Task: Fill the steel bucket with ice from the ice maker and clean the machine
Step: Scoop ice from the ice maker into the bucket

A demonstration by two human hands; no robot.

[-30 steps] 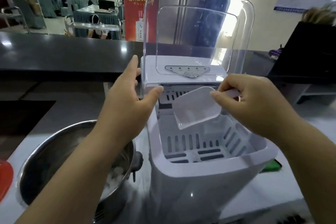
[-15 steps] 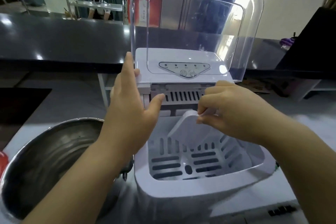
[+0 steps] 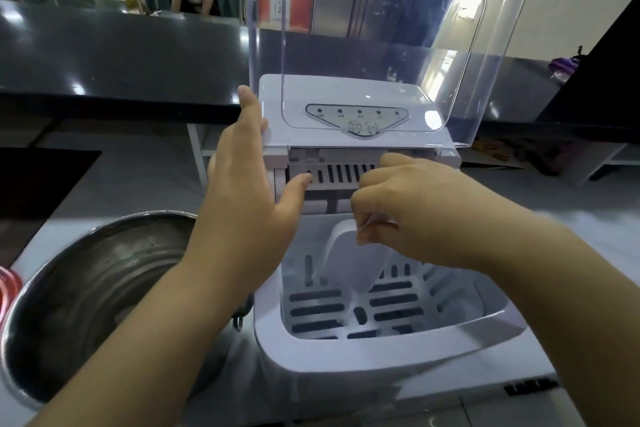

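Head view of an ice maker standing on a pale desk, with its clear hinged lid swung fully upright so that the whole opening is free for reaching in. The left hand lies open and flat against the machine's upper left corner, fingers extended along the edge of the control panel and the thumb resting on the slotted vent strip; it grasps nothing and, judging by its placement, serves to brace the light housing against the working hand. The right hand is curled, pinching the handle end of a translucent plastic scoop between thumb and fingers, with the blade angled down into the white slotted ice basket. The steep downward tilt suits scraping along the basket floor, where ice would collect. Little or no ice is discernible in the basket, though pale plastic and glare make this hard to confirm. The steel bucket stands just beside the machine on its left, close enough that each scoopful need travel only a short way over the rim; its contents are hidden by the left forearm. A red object shows at the far left edge.
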